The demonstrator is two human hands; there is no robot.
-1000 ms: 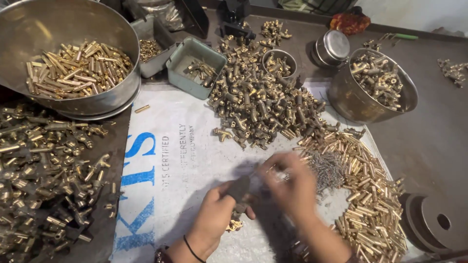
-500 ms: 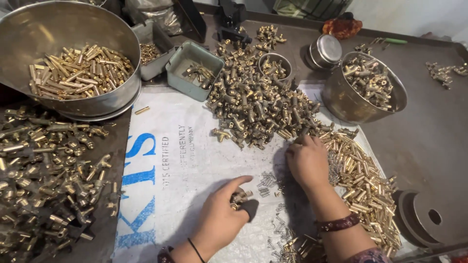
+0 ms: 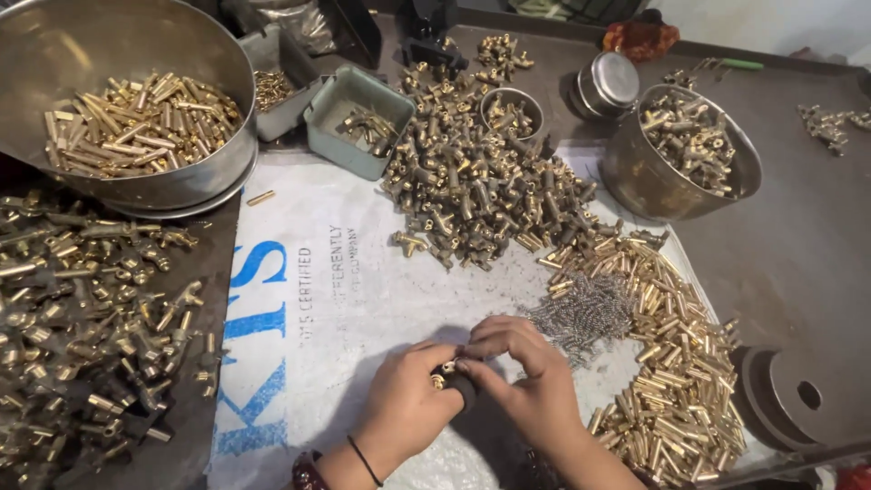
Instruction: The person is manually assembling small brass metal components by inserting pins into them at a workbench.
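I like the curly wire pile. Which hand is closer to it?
Right. The right hand sits just beside the grey spring pile; the left hand is farther away, on the right hand's other side.

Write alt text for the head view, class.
A left hand and right hand meet over a small brass fitting above a white printed sack, amid heaped brass parts, thin steel springs and round steel bowls.

Small part (image 3: 446, 374) pinched between both hands, mostly hidden by fingers (image 3: 490, 349). Big bowl (image 3: 54, 172) and left brass pile (image 3: 82, 336) cut off by frame edge.
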